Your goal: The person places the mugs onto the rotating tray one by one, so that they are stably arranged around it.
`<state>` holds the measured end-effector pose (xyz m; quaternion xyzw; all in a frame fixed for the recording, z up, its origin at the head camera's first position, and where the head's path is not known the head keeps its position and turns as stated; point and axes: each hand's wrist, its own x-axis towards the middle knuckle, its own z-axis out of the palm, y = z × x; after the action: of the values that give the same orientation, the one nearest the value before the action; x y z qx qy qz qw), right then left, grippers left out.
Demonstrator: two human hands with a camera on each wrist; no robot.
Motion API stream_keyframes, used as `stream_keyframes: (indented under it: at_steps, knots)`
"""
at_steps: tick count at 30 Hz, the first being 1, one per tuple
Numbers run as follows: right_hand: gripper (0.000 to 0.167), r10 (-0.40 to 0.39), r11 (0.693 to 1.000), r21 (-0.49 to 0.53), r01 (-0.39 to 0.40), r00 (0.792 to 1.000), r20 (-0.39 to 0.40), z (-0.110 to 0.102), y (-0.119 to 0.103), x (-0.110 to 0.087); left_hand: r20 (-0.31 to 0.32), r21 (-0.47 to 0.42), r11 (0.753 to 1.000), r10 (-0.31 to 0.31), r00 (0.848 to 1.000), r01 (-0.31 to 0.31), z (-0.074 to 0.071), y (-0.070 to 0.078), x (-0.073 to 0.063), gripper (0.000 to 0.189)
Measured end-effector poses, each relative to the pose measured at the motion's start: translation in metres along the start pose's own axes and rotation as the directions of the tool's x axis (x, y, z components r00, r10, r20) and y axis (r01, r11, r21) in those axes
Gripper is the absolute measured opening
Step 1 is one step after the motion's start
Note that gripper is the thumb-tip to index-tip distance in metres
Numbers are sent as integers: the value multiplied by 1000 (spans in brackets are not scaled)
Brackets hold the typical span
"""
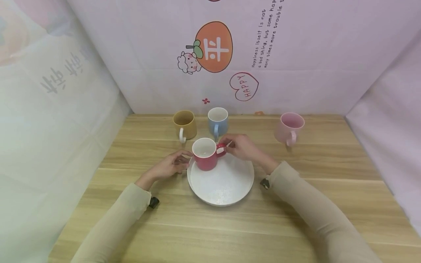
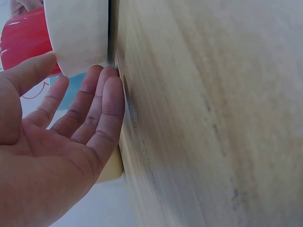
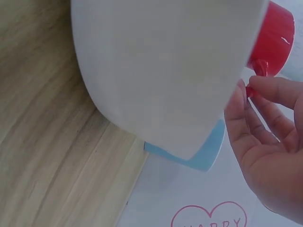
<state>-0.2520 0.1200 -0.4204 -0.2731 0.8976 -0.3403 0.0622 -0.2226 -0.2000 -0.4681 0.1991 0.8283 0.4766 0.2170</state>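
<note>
A red mug (image 1: 207,162) with a white inside stands upright on the left back part of a round white dish (image 1: 227,184). My right hand (image 1: 241,147) pinches the mug's handle, which points right, between thumb and fingers, as the right wrist view also shows. At the dish's left side is my left hand (image 1: 169,166), its fingers loosely bent and holding nothing. In the left wrist view the fingertips of that hand (image 2: 71,123) lie against or very near the dish wall (image 2: 78,38), with the thumb close to the red mug (image 2: 28,40).
Behind the dish stand a yellow-brown mug (image 1: 187,129) with a white handle and a light blue mug (image 1: 220,126). A pink mug (image 1: 286,131) is farther right. All rest on the wooden table (image 1: 210,233), with a printed cloth (image 1: 148,54) hanging behind.
</note>
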Motion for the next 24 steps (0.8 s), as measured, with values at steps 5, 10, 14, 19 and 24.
stream_keyframes:
  at_steps: [5,10,14,19,24]
  knots:
    - [23,26,1000,-13,-26,1000,1,0,1,1,8,7,1000,-3,1000,3,0,2,0,41]
    - [23,32,999,13,-32,999,-14,1,2,4,11,5,1000,7,1000,-7,-1,2,-1,40]
    - [23,22,999,23,-22,999,-27,2,2,10,7,-1,1000,2,1000,-2,-1,1,-1,39]
    - [21,9,999,36,-8,999,-33,3,5,15,5,-6,1000,6,1000,-6,-1,2,-2,40]
    - [27,66,996,56,-65,998,-19,2,10,14,10,-2,1000,20,1000,-20,-1,2,-3,41]
